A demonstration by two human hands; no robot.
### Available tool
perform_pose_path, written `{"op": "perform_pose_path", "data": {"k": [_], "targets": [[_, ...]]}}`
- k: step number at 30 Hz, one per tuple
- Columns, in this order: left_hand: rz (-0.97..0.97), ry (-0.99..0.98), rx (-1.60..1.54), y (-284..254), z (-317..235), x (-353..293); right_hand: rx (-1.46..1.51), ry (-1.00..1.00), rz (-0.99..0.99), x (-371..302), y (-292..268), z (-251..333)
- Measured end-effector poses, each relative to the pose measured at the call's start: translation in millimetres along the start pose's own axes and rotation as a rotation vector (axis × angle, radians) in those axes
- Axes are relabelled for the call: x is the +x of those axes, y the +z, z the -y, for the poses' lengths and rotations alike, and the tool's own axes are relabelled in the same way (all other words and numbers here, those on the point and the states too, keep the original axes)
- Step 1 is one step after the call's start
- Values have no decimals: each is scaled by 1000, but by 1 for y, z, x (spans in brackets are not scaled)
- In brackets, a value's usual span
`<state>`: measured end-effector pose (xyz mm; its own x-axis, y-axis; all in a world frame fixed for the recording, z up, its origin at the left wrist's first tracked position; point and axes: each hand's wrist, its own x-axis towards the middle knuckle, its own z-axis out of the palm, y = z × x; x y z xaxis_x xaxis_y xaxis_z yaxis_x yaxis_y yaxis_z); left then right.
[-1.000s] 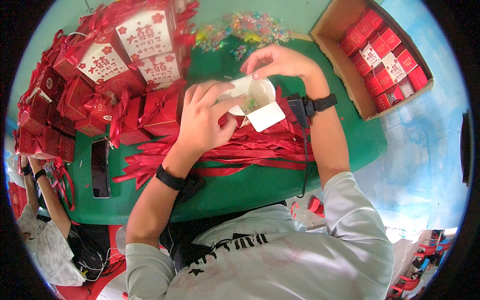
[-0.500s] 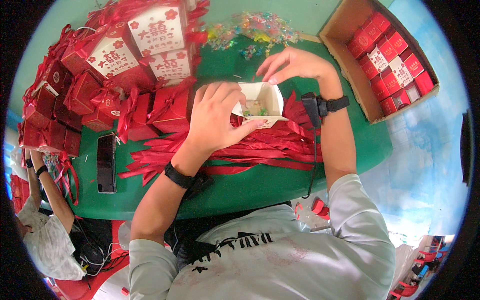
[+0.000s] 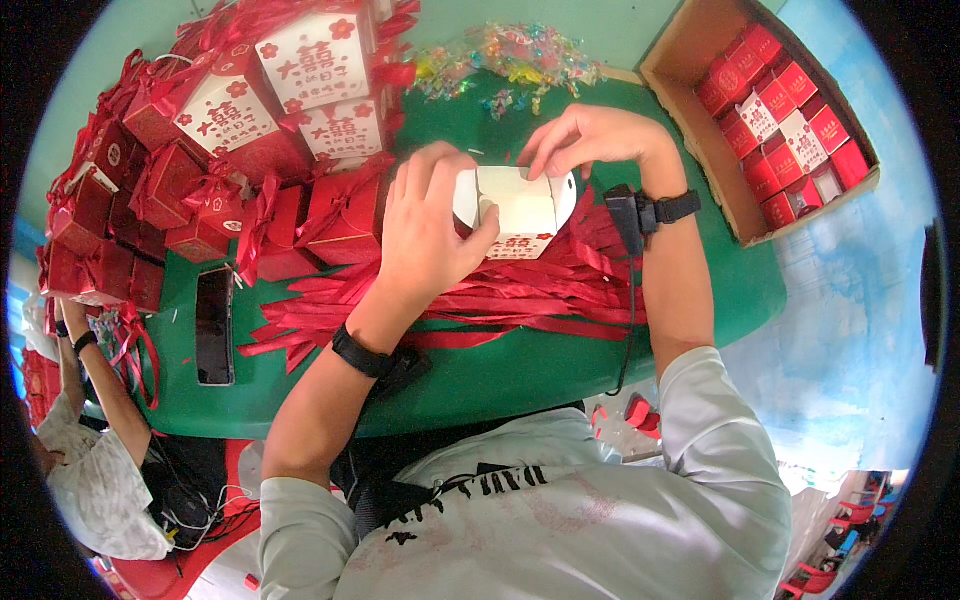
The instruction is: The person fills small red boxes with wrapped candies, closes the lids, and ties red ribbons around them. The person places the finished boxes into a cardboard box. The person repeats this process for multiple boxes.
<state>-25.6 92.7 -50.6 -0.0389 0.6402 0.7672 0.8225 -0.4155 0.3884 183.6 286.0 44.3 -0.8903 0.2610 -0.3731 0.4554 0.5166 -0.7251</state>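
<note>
A small white gift box (image 3: 516, 243) with red printing stands in front of me, on top of a pile of red ribbons (image 3: 400, 300). One of its top flaps lies folded over the opening, so the inside is hidden. My left hand (image 3: 428, 222) grips the box's left side, its thumb on the folded flap. At the far right edge of the box, the bent fingers of my right hand (image 3: 592, 145) pinch at the rim. Rounded side flaps stick out at the left and right of the box.
Red and white gift boxes tied with ribbon (image 3: 215, 130) are stacked at the left. A phone (image 3: 214, 325) lies near them. Wrapped candies (image 3: 510, 60) form a heap at the back. A carton (image 3: 700, 190) of small red boxes stands right. Another person's arm (image 3: 108, 385) shows far left.
The box's flap has been folded down over its opening, covering the green-wrapped contents seen before. My left thumb has moved up onto the flap, and my right fingers have come down to the rim.
</note>
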Motion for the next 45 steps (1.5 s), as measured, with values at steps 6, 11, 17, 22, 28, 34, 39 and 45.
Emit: {"op": "perform_pose_path", "data": {"k": [6,11,17,22,28,34,39,45], "targets": [[97,-94,-69,-1,-2,-4,236,-46,38,0,-5,-23],[155,-45,-87,-1,3,-5,208,-226,111,3,-7,-35],[81,-58,-190,-2,-3,-3,332,-204,86,2,-4,-34],[-5,64,-214,0,-2,0,166,-170,46,13,-1,-33],[91,82,-239,0,1,-3,49,-195,46,25,3,-33],[254,235,-195,-3,4,-3,4,-131,-58,35,21,-22],[332,209,-196,-4,3,-4,9,-134,-107,36,19,-17],[325,205,-169,-6,0,-4,143,-175,-588,-11,-19,-41]]}}
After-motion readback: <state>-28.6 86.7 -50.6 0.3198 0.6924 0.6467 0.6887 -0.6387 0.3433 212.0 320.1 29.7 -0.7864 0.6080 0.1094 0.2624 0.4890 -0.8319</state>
